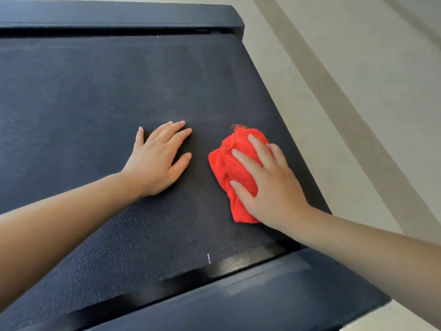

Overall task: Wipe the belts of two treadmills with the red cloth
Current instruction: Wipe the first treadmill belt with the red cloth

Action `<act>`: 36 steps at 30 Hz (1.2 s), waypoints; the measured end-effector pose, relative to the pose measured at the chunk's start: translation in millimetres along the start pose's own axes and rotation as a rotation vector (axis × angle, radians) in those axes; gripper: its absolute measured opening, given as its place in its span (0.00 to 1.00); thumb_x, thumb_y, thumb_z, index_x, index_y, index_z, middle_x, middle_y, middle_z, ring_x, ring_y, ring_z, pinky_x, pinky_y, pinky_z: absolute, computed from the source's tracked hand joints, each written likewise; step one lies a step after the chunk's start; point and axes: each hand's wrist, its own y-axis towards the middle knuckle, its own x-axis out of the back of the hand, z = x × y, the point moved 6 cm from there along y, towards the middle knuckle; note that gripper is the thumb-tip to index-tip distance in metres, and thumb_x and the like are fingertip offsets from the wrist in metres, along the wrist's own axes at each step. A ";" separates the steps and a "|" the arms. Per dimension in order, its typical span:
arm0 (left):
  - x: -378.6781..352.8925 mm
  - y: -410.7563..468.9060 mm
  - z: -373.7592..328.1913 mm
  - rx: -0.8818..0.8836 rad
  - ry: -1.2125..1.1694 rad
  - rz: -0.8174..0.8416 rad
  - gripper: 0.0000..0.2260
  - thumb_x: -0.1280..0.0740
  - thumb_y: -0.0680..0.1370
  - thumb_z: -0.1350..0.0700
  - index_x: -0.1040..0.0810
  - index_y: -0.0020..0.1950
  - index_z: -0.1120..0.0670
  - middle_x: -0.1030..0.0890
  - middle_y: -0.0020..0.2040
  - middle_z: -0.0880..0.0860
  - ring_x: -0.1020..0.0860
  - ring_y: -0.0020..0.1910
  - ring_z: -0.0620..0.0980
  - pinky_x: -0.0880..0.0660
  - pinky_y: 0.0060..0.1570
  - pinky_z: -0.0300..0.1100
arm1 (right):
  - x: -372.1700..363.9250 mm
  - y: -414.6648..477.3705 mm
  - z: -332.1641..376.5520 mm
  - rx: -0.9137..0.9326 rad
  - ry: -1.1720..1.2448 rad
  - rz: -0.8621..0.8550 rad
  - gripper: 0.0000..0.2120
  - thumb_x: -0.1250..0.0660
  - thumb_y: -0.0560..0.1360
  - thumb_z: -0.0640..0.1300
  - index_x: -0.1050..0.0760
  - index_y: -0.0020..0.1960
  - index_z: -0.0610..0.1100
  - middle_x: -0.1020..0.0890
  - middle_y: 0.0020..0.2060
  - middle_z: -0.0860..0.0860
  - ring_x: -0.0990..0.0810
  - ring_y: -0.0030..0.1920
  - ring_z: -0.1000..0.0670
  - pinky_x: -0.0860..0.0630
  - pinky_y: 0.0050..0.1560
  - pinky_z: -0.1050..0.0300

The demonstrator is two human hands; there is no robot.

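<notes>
Two bare forearms are seen entering from the lower edge, one from each side. Nearest the camera, the dark near side rail (262, 295) of the treadmill is crossed by the right forearm. Just beyond it a small white mark (209, 258) is seen at the near edge of the belt (95, 103), whose dark textured surface fills most of the view.

Further out, the left hand (157, 158) is laid flat on the bare belt, palm down, with its fingers straight and slightly spread; nothing is held by it. Just to its right, and apart from it, the right hand (265, 182) is pressed palm down on the red cloth (224, 168). The fingers (257, 149) of this hand are stretched out nearly straight over the cloth rather than curled round it, so the cloth is pinned between hand and belt. The cloth is bunched into a lump: most of it is covered by the palm and fingers, the thumb is laid across its near left part, and folds are left showing to the left of the fingers. A frayed corner is seen beyond the fingertips. The cloth lies near the belt's right-hand edge.

Beyond the hands the far side rail (119, 15) is seen, and a pale floor (358, 80) is visible to the right.
</notes>
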 end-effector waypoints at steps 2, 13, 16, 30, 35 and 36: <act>-4.9 4.9 -16.2 -0.062 -0.007 0.024 0.25 0.46 0.78 0.46 0.41 0.75 0.50 0.43 0.76 0.47 0.47 0.76 0.48 0.53 0.71 0.61 | 5.2 -22.5 -10.4 -0.027 0.010 -0.024 0.26 0.37 0.74 0.56 0.32 0.70 0.51 0.38 0.74 0.47 0.37 0.68 0.38 0.27 0.59 0.38; -19.3 20.9 -47.8 -0.157 0.041 0.039 0.30 0.54 0.74 0.39 0.41 0.74 0.47 0.41 0.75 0.46 0.47 0.75 0.47 0.53 0.71 0.61 | 12.0 23.9 -48.8 -0.169 0.033 -0.124 0.25 0.35 0.74 0.53 0.31 0.70 0.52 0.37 0.74 0.47 0.37 0.67 0.39 0.33 0.65 0.43; -18.6 31.5 -46.5 -0.154 0.043 0.032 0.32 0.56 0.72 0.37 0.41 0.74 0.47 0.42 0.75 0.46 0.47 0.75 0.47 0.53 0.72 0.60 | 13.0 64.0 -60.3 -0.217 0.043 -0.103 0.25 0.36 0.75 0.54 0.34 0.71 0.54 0.40 0.75 0.49 0.42 0.71 0.41 0.35 0.67 0.45; -7.9 190.6 1.8 0.148 0.045 -0.121 0.25 0.43 0.78 0.44 0.39 0.74 0.51 0.41 0.75 0.51 0.46 0.75 0.51 0.52 0.71 0.61 | 6.4 149.3 -90.0 -0.120 0.122 -0.154 0.26 0.36 0.73 0.57 0.34 0.70 0.57 0.39 0.74 0.53 0.41 0.69 0.43 0.32 0.63 0.46; -0.6 210.4 21.8 0.256 0.044 -0.212 0.23 0.43 0.78 0.47 0.37 0.73 0.50 0.38 0.74 0.50 0.43 0.74 0.52 0.51 0.72 0.58 | -0.6 232.5 -103.0 -0.079 0.119 -0.117 0.26 0.38 0.74 0.57 0.35 0.71 0.58 0.40 0.74 0.52 0.43 0.71 0.43 0.32 0.64 0.46; -1.1 210.5 21.6 0.257 0.049 -0.221 0.23 0.43 0.78 0.47 0.37 0.73 0.50 0.38 0.74 0.50 0.42 0.73 0.52 0.50 0.72 0.58 | -1.5 248.9 -104.8 -0.072 0.113 -0.111 0.26 0.38 0.74 0.57 0.36 0.71 0.58 0.40 0.74 0.51 0.43 0.71 0.43 0.32 0.64 0.46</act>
